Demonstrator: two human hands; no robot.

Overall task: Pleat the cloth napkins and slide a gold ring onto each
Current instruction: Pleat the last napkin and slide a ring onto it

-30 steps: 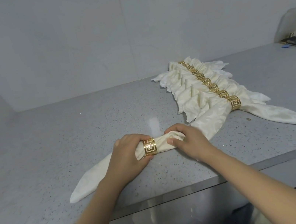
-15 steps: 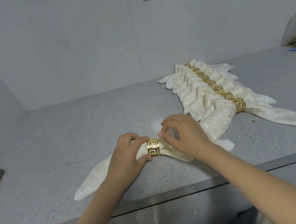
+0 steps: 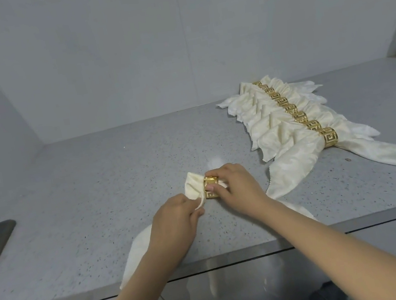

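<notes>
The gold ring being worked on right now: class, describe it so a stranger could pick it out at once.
Start at the grey counter, near its front edge. Both hands meet there on one cream napkin; the right hand pinches the gold ring. Unlike the row of ringed napkins behind, it lies apart and is held.

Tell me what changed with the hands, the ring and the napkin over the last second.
The right hand moved off the napkin's right end onto the gold ring, now pinching it. The left hand slid back from beside the ring and pinches the cloth lower down. The napkin's upper end now bunches up above the ring. The row of finished napkins stayed put.
</notes>
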